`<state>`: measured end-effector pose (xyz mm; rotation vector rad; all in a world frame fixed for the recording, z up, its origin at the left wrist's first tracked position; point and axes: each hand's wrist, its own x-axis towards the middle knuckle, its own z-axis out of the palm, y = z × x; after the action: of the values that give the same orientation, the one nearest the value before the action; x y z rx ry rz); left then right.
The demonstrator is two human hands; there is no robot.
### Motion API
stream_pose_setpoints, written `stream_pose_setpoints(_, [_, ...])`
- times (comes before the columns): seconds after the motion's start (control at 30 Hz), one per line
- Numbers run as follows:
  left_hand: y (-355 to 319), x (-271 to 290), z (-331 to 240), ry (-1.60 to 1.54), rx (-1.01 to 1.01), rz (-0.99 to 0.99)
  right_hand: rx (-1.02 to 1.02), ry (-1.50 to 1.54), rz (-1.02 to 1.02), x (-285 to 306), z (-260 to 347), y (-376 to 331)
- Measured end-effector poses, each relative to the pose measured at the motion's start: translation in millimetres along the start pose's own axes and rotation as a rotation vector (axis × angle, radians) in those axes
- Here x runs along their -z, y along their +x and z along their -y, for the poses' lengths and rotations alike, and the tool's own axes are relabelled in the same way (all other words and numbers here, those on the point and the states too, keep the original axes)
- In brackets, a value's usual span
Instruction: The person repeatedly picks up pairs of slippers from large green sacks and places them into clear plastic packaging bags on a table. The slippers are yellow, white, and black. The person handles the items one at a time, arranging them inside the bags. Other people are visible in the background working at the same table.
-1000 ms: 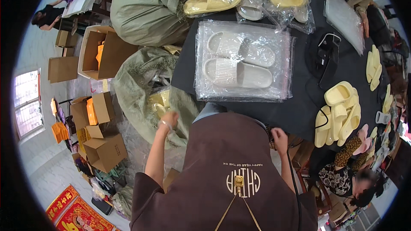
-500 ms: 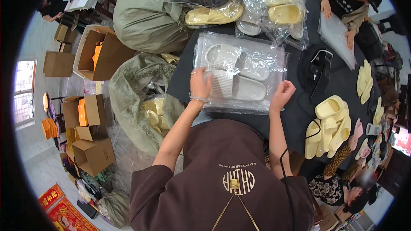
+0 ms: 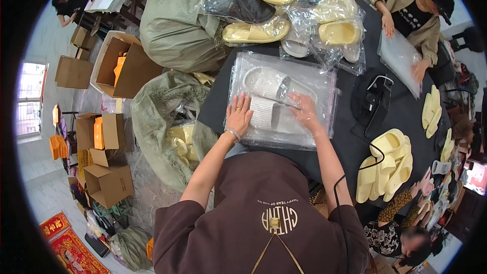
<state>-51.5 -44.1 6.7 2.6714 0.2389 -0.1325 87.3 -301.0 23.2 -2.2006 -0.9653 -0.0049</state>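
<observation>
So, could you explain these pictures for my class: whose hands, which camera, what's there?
No machine: a person's bare left hand and right hand, seen by the left of two fisheye cameras worn on the head, looking down. On the black-covered table lie two pale grey ribbed slippers amid clear plastic packaging, loose pale yellow slippers at the right, and bagged yellow slippers beyond. Both hands lie palm-down over the grey pair and its plastic; neither appears to grip anything.

Room to slip through over the black tabletop (image 3: 345, 116), between the bagged white slippers (image 3: 269, 83) and black corded device (image 3: 376, 104); walled off ahead by heaped bagged yellow slides (image 3: 339, 33), crossed nearer the body by black cable (image 3: 335, 190)!
</observation>
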Motion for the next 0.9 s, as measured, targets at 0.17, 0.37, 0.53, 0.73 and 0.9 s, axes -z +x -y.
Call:
stream_pose_setpoints(0.17, [1.4, -2.2, 0.4, 0.023, -0.015, 0.003, -0.135, -0.237, 0.405, -27.7, 23.0, 37.7])
stream_pose_setpoints(0.37, [0.1, -7.5, 8.0, -0.038, 0.024, -0.005, -0.090, -0.378, 0.337, -47.3, 16.2, 35.8])
stream_pose_setpoints(0.53, [3.0, -7.7, -5.2, 0.118, 0.090, 0.041, -0.180, -0.413, 0.191, -26.7, -23.6, -14.0])
stream_pose_setpoints(0.73, [5.9, -9.9, -13.9, 0.179, 0.138, 0.059, -0.280, -0.379, -0.203, 26.0, -77.2, -100.4])
stream_pose_setpoints(0.9, [4.8, -8.1, -15.7, 0.226, 0.185, 0.065, -0.517, -0.138, -0.431, 67.8, -48.2, -110.1])
